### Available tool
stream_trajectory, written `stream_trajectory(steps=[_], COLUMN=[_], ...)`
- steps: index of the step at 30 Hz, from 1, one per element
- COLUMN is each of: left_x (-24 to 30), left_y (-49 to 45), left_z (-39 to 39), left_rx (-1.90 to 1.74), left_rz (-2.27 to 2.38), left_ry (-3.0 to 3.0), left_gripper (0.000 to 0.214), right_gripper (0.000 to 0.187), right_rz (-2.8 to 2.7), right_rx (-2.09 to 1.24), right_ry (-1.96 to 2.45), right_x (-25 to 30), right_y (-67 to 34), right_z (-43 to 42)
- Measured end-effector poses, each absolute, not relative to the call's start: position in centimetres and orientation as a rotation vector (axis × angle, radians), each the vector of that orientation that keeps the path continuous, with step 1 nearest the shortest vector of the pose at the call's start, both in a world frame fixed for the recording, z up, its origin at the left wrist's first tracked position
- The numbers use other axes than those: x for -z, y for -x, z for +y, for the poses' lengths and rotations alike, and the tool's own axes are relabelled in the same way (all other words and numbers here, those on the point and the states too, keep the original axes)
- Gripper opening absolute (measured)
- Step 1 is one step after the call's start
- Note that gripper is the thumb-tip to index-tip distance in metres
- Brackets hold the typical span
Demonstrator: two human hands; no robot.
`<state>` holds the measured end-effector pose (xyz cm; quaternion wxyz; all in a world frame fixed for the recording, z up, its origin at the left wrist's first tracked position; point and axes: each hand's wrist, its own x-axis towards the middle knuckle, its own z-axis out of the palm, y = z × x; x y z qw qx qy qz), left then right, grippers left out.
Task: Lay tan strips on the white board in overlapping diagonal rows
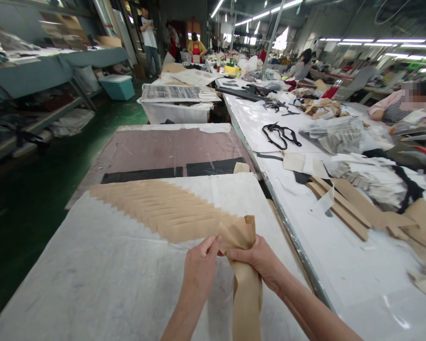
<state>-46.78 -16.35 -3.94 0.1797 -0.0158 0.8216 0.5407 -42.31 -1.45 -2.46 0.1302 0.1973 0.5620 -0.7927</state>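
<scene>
Left hand (200, 267): thumb and forefinger pinched together at the left edge of a tan bundle (247, 289), fingers curled in. Right hand (264, 260): closed round the bundle's middle, thumb across the top, other fingers mostly hidden beneath. The bundle sits between our hands near the right side of the white-covered table (110, 284), its upper end bent and creased, its lower end running down toward us and out of view. We can't count its layers.

Handling, our guess: light, soft, bends easily, thin fabric or similar; not fragile, but creases and may slip layer on layer. Best hold: whole stack firmly at the middle with one hand, single edge between thumb and fingertip with the other; pinching too deep could catch two layers.

Just beyond, a row of overlapping tan pieces (152, 208) fans diagonally, its right end reaching the bundle. Past that, two black strips (142, 175) and a small tan scrap (241, 167) lie by a brownish board (163, 147). To our right, the neighbouring white table (305, 265) has loose tan pieces (341, 208), black cord (279, 136), and a co-worker (390, 108) at its far side.
</scene>
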Motion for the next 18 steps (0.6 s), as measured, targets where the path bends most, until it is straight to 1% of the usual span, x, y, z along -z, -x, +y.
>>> stream_trajectory(steps=[2,4,8,11,15,18], left_x=[3.5,3.2,3.7,5.2,6.9,7.5], left_y=[46.9,47.2,47.6,47.5,47.0,46.6], left_z=[-16.5,-16.8,-18.2,-19.5,-20.9,-21.6], left_rx=[-1.554,-1.603,-1.691,-1.795,-1.956,-2.029], left_rz=[2.349,2.359,2.316,2.233,2.084,2.019], left_ry=[0.094,0.159,0.306,0.427,0.537,0.610], left_gripper=[0.033,0.032,0.030,0.030,0.033,0.033], right_gripper=[0.044,0.044,0.036,0.032,0.028,0.025], right_rz=[1.612,1.588,1.538,1.515,1.614,1.668], right_rx=[2.233,2.094,1.876,1.790,1.707,1.664], right_ry=[-0.562,-0.513,-0.447,-0.394,-0.313,-0.348], right_x=[2.5,2.7,3.6,4.0,3.8,3.6], right_y=[42.2,41.7,40.2,39.5,40.0,41.0], right_z=[-1.4,-1.1,-0.1,0.9,2.3,3.5])
